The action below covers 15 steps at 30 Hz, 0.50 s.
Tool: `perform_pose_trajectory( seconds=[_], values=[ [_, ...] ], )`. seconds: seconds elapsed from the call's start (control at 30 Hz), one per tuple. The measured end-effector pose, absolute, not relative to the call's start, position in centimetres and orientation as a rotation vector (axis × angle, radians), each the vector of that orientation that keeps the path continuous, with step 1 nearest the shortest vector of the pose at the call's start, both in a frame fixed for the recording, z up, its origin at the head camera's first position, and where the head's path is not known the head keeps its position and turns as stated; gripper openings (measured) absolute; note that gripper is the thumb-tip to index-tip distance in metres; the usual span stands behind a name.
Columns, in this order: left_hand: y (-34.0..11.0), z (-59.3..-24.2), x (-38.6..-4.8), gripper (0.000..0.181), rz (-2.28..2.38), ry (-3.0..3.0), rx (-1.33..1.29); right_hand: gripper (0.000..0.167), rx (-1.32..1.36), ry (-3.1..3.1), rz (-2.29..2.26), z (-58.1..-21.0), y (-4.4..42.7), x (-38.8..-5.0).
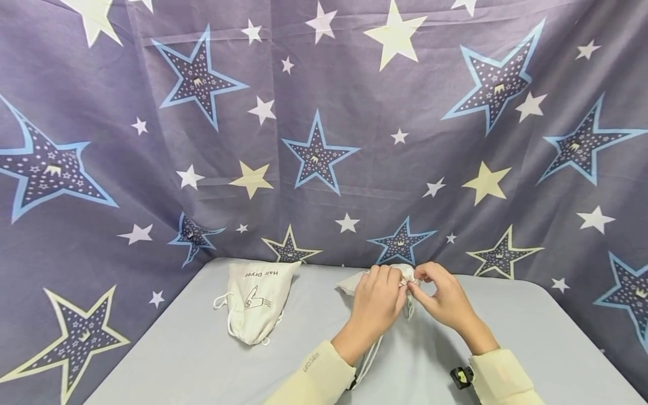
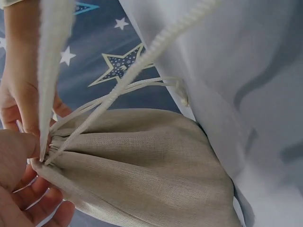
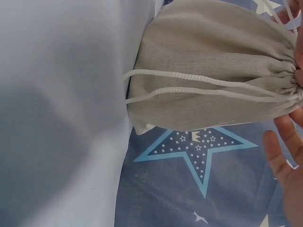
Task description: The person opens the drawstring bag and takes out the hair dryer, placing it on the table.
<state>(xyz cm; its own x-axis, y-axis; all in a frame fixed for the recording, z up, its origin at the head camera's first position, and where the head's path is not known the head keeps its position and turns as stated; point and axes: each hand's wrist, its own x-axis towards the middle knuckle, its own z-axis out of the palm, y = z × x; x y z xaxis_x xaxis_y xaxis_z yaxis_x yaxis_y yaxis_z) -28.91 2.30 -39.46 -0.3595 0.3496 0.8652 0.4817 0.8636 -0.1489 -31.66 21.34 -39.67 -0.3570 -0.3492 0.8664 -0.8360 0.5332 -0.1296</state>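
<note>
A beige drawstring bag [image 1: 349, 284] lies near the far edge of the table. Its neck is bunched into tight folds, and the cloth body [image 2: 147, 161] looks full; what is inside cannot be seen. My left hand [image 1: 377, 301] pinches the gathered neck from one side. On the other side my right hand [image 1: 445, 298] pinches the same neck between thumb and forefinger, its other fingers loosely bent. White cords [image 3: 189, 75] trail from the neck along the bag, and one cord hangs down past my left wrist.
Another drawstring bag [image 1: 265, 284], printed "Hair Dryer" with a dryer drawing, lies to the left on the pale table [image 1: 192, 349]. A purple-blue curtain [image 1: 349, 90] with stars hangs right behind the table's far edge.
</note>
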Motion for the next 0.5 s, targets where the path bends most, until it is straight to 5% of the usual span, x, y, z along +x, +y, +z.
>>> perform_pose_trajectory(
  seconds=[0.5],
  values=[
    [3.13, -40.26, -29.35, 0.018, -0.084, -1.853, -0.575, 0.025, 0.897, -1.890, 0.645, -39.71, 21.20, -31.52]
  ],
)
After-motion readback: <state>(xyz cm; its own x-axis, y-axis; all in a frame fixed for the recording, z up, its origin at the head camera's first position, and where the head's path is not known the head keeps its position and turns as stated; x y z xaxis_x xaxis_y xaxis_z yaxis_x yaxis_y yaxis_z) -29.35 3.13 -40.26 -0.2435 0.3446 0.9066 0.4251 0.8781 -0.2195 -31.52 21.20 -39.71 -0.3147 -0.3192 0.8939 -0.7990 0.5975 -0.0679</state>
